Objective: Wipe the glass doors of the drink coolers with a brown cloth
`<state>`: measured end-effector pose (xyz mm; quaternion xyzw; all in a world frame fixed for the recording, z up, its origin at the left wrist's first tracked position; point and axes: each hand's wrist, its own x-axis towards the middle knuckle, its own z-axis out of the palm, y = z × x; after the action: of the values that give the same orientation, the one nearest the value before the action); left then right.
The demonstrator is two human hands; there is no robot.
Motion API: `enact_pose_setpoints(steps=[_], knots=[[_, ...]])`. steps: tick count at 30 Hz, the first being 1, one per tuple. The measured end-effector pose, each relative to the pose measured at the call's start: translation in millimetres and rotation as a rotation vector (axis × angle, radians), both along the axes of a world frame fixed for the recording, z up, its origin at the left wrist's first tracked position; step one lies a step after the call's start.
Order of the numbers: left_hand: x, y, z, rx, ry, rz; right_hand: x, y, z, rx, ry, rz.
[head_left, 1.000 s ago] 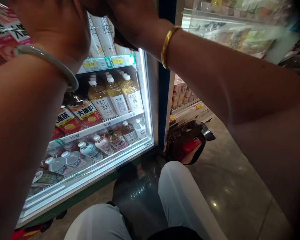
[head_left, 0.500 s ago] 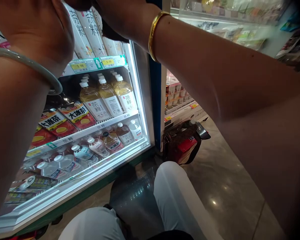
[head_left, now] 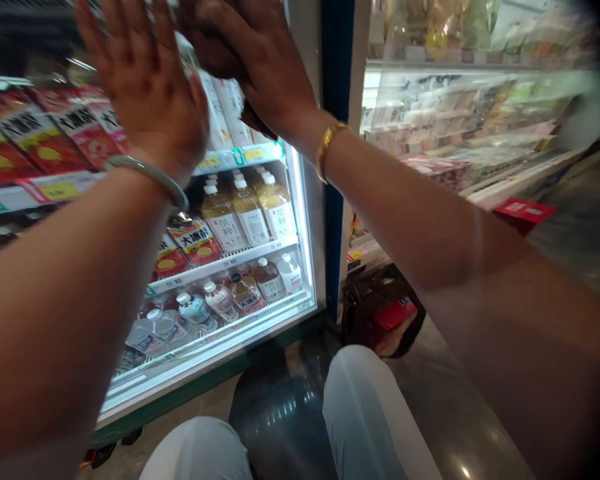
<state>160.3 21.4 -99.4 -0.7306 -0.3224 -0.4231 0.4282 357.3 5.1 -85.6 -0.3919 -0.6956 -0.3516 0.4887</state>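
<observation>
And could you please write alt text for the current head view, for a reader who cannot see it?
A person's left hand, open, and right hand, curled, its grip unclear, are raised before a lit drinks fridge. Bottles line its shelves; white-trousered knees show below.

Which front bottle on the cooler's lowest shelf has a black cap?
The amber plastic bottle, between the pink plastic bottle and brown plastic bottle; other visible front caps look white.

Left bangle point(head_left: 153, 173): pale grey-green
Right bangle point(head_left: 324, 148): plain gold
Trousers point(head_left: 367, 407): white
Left cartons point(head_left: 45, 150): red, yellow discs, bold black lettering
Large bottles point(head_left: 251, 220): golden, white
Small bottle point(head_left: 199, 313): light blue, white
Pillar point(head_left: 336, 80): dark blue
Fridge base point(head_left: 177, 399): dark green
Far right box point(head_left: 527, 211): red
</observation>
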Motion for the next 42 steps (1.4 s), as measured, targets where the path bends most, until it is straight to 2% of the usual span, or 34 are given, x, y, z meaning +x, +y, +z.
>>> enact_pose_setpoints(steps=[2,5,7,10,12,15,18,20,23,25,27,29,32,36,38,40,42], knots=[[4,-8,-4.3,-0.083,0.010,0.119,0,-2,-20.3,0.041,-0.003,0.024],[9,-9,-9.3,-0.206,-0.153,0.063,-8,3,-44.8,0.010,0.031,0.066],[10,-7,-11.2,-0.185,-0.199,0.013,-11,10,-46.5,0.029,-0.051,0.113],[8,-7,-14.8,-0.108,-0.175,0.030,-7,13,-38.3,0.077,-0.107,0.147],[7,-9,-17.9,-0.082,-0.155,0.048,-3,12,-40.3,0.111,-0.039,0.135],[6,-10,-21.2,-0.062,-0.146,0.052,-6,13,-60.2,0.145,0.121,0.135],[5,-8,-22.7,-0.054,-0.145,0.066,-17,17,-76.6,0.151,0.148,0.138],[5,-6,-23.5,-0.047,-0.144,0.070,-22,18,-74.1,0.136,0.111,0.154],[4,-3,-25.2,-0.031,-0.130,0.034,-23,15,-56.3,0.102,0.037,0.210],[3,-3,-25.9,-0.021,-0.117,0.004,-24,13,-46.5,0.084,0.120,0.262],[0,-4,-25.6,-0.013,-0.106,-0.011,-32,11,-44.4,0.069,0.279,0.312],[-6,-7,-24.3,-0.008,-0.089,-0.024,-46,10,-48.8,0.029,0.405,0.429],[-17,-13,-21.6,-0.007,-0.035,-0.069,-72,7,-56.0,-0.041,0.467,0.638],[-28,-19,-19.4,-0.022,0.012,-0.245,-98,0,-53.7,-0.092,0.482,0.801],[-33,-21,-18.6,0.021,-0.011,-0.310,-104,-4,-49.9,-0.138,0.485,0.924],[-40,-23,-16.8,0.105,0.013,-0.315,-104,-5,-45.7,-0.181,0.484,1.040],[-51,-25,-12.8,0.196,0.092,-0.260,-100,-4,-41.0,-0.166,0.453,1.047]])
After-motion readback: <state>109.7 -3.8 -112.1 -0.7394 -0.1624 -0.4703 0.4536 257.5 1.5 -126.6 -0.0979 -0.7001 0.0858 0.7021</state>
